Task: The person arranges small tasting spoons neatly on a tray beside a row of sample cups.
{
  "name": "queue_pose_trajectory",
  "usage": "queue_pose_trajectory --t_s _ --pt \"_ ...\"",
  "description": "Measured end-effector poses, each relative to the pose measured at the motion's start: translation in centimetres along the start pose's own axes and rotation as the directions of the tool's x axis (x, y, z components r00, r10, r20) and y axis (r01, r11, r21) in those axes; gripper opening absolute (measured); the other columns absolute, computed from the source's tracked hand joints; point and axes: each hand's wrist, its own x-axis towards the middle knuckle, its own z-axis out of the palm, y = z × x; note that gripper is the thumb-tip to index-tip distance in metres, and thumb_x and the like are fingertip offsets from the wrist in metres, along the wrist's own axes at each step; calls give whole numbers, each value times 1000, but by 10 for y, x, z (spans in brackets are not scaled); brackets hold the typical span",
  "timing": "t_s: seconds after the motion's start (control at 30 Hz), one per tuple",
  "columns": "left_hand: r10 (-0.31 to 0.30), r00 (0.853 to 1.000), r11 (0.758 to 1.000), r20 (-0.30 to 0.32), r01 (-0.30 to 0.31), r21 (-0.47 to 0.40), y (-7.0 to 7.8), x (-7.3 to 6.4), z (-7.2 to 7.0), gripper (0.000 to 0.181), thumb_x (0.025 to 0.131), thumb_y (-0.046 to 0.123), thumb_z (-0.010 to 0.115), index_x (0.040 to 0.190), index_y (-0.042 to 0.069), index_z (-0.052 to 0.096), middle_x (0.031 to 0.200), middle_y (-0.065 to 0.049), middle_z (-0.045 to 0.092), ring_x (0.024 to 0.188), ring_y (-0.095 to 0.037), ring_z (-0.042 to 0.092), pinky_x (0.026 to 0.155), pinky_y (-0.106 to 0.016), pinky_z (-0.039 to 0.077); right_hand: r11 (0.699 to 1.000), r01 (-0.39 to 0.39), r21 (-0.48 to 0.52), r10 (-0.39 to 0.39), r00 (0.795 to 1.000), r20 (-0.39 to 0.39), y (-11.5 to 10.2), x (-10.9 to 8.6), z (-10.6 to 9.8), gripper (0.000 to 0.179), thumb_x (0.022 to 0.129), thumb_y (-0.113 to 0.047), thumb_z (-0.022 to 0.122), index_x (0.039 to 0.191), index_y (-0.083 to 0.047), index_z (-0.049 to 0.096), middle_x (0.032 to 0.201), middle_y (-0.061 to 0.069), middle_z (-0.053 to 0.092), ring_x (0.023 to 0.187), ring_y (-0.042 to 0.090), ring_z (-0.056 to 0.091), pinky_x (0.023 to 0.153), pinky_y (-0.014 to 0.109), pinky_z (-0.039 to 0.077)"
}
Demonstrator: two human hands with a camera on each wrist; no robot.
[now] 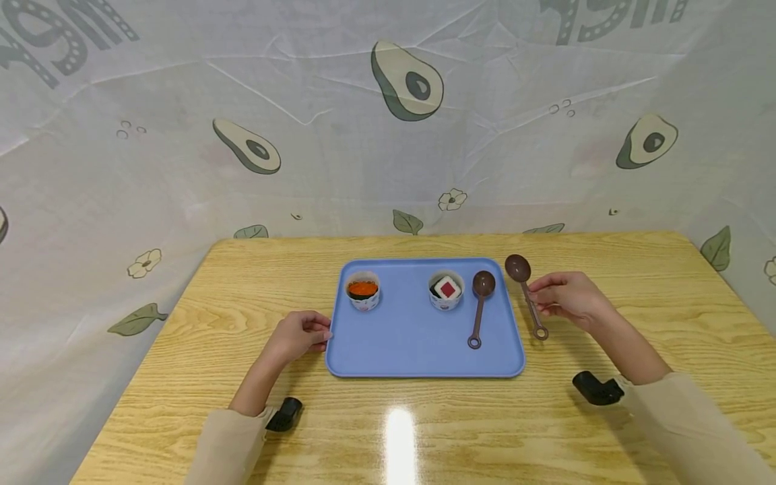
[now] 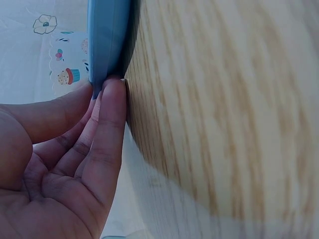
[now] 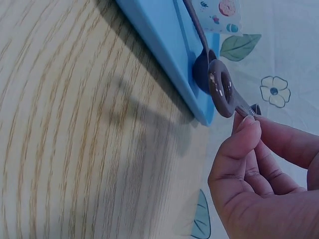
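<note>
My left hand (image 1: 301, 333) pinches the left rim of a blue tray (image 1: 394, 343), thumb on top and fingers beneath its edge in the left wrist view. Just beyond the tray's right side, my right hand (image 1: 570, 298) pinches the handle of a brown spoon (image 1: 518, 268) with a ring end; in the right wrist view it hangs above the table. A second brown spoon (image 1: 483, 284) lies on the tray at the right. To its left stands a paper cup (image 1: 445, 304) holding a white, red-centred sushi piece (image 1: 447, 288). Another cup (image 1: 364, 304) at the tray's left holds orange-topped sushi (image 1: 362, 289).
The tray sits mid-way on a wood-grain table (image 1: 254, 269). Behind the table hangs a pale cloth (image 1: 339, 168) printed with avocados, leaves and flowers. A black wrist device (image 1: 597, 389) juts out by the right sleeve, and another (image 1: 285, 414) by the left.
</note>
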Motion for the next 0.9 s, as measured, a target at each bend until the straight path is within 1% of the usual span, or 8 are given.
queue_pose_trajectory --t_s 0.07,0.3,0.43,0.77,0.9 --pt "0 1000 1000 0 0 0 0 0 0 20 87 -6 57 105 -13 56 83 -14 59 69 -17 61 65 -31 57 1000 2 -2 -2 1000 -2 0 1 2 14 89 -1 54 100 8 55 80 6 57 65 14 55 60 28 53" --pt "3 1000 1000 3 -3 -4 0 1 0 19 87 -6 56 105 -13 56 83 -14 58 69 -17 61 66 -31 57 1000 -14 -4 14 1000 -4 -5 4 11 22 89 1 54 107 14 50 78 4 56 64 12 55 59 26 53" --pt "2 1000 1000 2 -2 -8 0 1 0 20 87 -6 57 105 -13 56 83 -14 58 68 -16 61 66 -32 57 1000 -21 9 21 1000 1 -8 5 17 23 89 1 54 107 15 50 78 4 56 64 12 55 59 25 53" --pt "6 1000 1000 7 -6 -13 -1 2 0 20 86 -7 57 105 -14 55 82 -14 58 68 -16 61 66 -31 57 1000 -8 24 8 1000 5 -10 9 28 23 87 4 55 106 17 50 76 4 57 62 12 55 57 23 53" --pt "4 1000 1000 8 -4 -10 -1 1 0 20 86 -7 57 105 -14 55 83 -14 58 68 -16 61 66 -31 57 1000 -4 30 4 1000 20 -12 9 34 25 87 4 55 106 18 49 77 5 57 61 12 56 57 23 53"
